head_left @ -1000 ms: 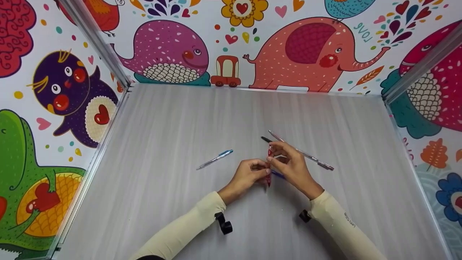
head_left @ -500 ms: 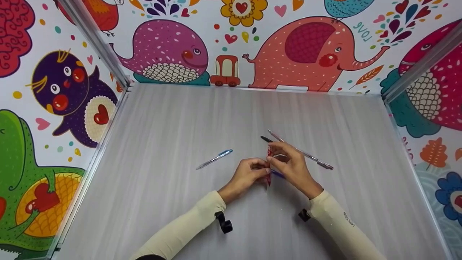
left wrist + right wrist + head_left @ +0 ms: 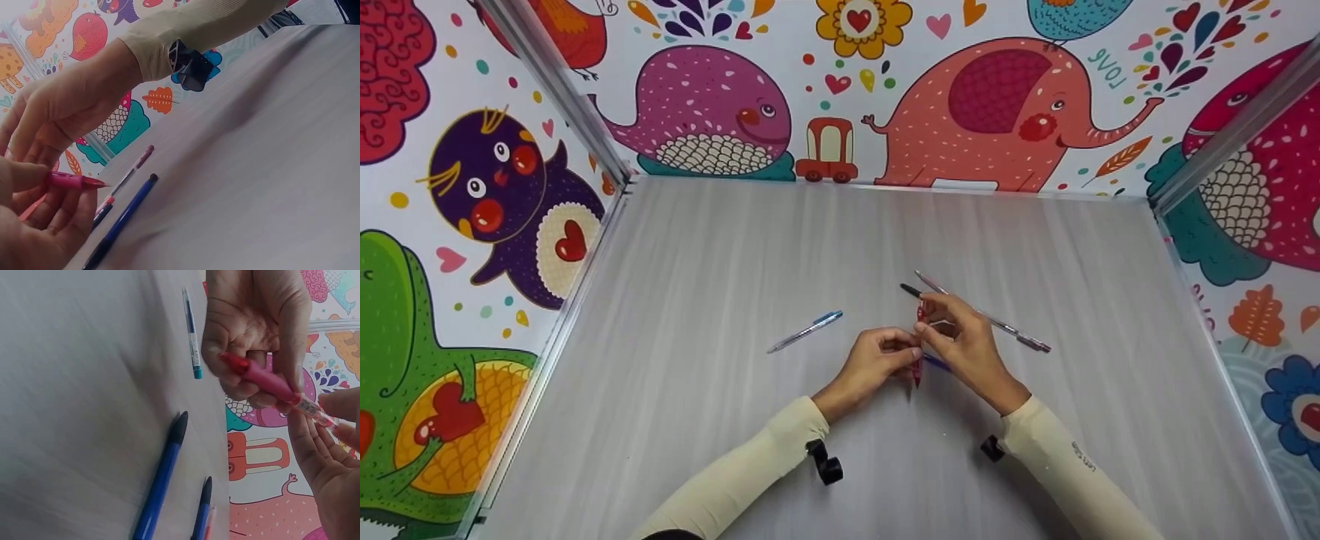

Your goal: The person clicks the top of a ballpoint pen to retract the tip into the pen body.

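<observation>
A red pen (image 3: pixel 270 381) with a pink grip and a clear, labelled barrel is held up between my two hands. My left hand (image 3: pixel 874 361) pinches it by the grip, its red tip pointing toward me. My right hand (image 3: pixel 966 339) pinches the far end of the barrel with thumb and fingers. On the table below lies a blue pen (image 3: pixel 160 486) with a dark tip, mostly covered by the right hand in the head view. Another dark-tipped pen (image 3: pixel 910 289) sticks out beyond the right hand.
To the left rests a clear pen (image 3: pixel 806 332) with a light-blue clip. Slanting past the right hand is a clear pen (image 3: pixel 1020 336) with a dark-red end. Patterned walls (image 3: pixel 720 105) border the grey table (image 3: pixel 720 247) at the back and sides.
</observation>
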